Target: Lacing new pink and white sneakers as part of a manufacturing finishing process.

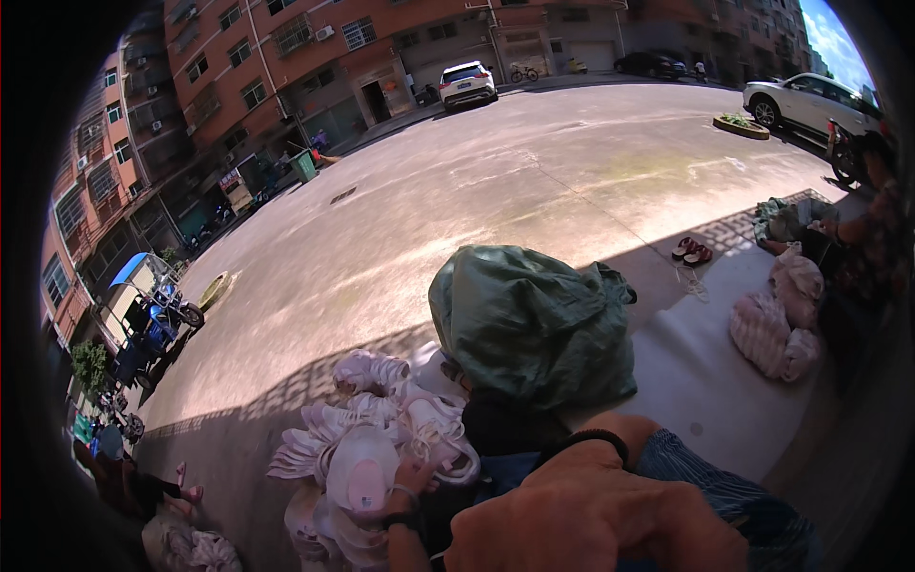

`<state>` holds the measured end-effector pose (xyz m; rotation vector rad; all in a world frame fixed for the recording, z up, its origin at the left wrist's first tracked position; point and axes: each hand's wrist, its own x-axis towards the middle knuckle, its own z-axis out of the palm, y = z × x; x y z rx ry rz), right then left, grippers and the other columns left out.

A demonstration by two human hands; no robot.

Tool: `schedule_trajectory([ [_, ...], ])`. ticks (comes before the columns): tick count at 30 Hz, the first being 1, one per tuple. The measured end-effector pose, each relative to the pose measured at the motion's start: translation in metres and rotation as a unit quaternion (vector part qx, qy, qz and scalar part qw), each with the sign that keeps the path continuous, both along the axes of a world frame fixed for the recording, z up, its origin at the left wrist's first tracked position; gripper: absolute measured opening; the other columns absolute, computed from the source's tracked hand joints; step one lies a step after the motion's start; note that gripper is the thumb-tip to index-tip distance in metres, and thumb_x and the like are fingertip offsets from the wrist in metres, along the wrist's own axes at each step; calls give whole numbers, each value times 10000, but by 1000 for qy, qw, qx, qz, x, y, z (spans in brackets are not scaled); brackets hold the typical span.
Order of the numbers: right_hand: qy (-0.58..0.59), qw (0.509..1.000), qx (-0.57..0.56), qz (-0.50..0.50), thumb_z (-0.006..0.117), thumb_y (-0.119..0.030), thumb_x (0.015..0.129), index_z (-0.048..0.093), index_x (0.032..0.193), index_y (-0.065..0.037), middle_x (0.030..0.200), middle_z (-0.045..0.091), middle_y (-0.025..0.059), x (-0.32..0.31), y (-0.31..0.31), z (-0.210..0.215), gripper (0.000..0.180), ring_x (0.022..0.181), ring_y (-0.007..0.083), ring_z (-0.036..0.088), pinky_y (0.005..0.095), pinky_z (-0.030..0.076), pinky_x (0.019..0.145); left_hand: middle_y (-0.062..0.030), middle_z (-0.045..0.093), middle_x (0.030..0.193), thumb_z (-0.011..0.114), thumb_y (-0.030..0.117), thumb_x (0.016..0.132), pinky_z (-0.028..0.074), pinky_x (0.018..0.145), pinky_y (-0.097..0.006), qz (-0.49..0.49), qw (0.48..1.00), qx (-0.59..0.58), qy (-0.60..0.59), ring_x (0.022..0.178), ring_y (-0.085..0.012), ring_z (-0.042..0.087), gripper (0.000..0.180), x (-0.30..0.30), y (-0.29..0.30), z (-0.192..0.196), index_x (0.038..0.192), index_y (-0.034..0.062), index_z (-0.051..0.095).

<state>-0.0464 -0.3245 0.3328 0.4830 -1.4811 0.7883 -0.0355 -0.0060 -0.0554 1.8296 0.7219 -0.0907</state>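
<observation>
My left hand (412,474), with a bracelet and a dark band on its wrist, grips the edge of a white shoe piece (360,474) on top of a heap of white and pale pink sandal parts (381,415). My right hand (581,515) is very close to the camera at the lower middle. Its fingers are curled into a fist, a black band circles its wrist, and I see nothing in it. Just behind both hands stands a stuffed dark green sack (529,324). Blue striped cloth (724,491) lies beside my right hand.
Another person (863,248) sits at the right edge beside pink mesh bags (774,329). A pair of red sandals (691,252) lies on the pavement. Beyond is a sunlit street with a white car (467,84), another car (810,100) and a blue tricycle (143,315).
</observation>
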Motion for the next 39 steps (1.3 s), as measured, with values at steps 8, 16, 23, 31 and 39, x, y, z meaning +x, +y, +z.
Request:
schedule_trajectory([
  [8, 39, 994, -44, 92, 838, -376, 701, 619, 795, 48, 531, 488, 20, -9, 2, -7, 486, 370, 63, 420, 235, 256, 317, -152, 626, 713, 761, 311, 795, 552, 452, -309, -10, 1000, 3, -1, 561, -223, 672, 437, 3, 4, -8, 854, -34, 500],
  [16, -2, 987, -101, 128, 847, -353, 658, 583, 722, 24, 533, 486, 5, -4, -1, -4, 464, 387, 67, 434, 235, 258, 336, -149, 617, 709, 766, 301, 796, 543, 444, -311, -17, 997, 72, -16, 552, -219, 665, 445, -1, -22, 33, 885, -11, 462],
  [23, 64, 954, -211, 202, 849, -327, 645, 568, 694, 25, 548, 493, 37, -13, -5, 3, 453, 408, 139, 448, 300, 266, 368, -139, 615, 707, 777, 355, 780, 536, 443, -308, -20, 998, 59, -7, 548, -219, 663, 482, -8, -16, 34, 876, -5, 470],
  [31, -22, 978, -106, 179, 832, -320, 657, 573, 698, 25, 564, 519, 68, -6, 11, -1, 433, 427, 168, 459, 332, 272, 385, -146, 622, 703, 763, 332, 792, 537, 447, -319, -16, 998, 64, 19, 539, -217, 661, 459, -3, -21, 39, 878, -21, 484],
  [39, -14, 949, -225, 219, 836, -305, 633, 573, 723, 55, 599, 535, 87, -5, -8, -6, 455, 460, 165, 479, 323, 285, 400, -143, 620, 696, 769, 324, 788, 535, 447, -320, -25, 997, 69, 10, 534, -218, 659, 466, -3, -20, 40, 884, -26, 477],
])
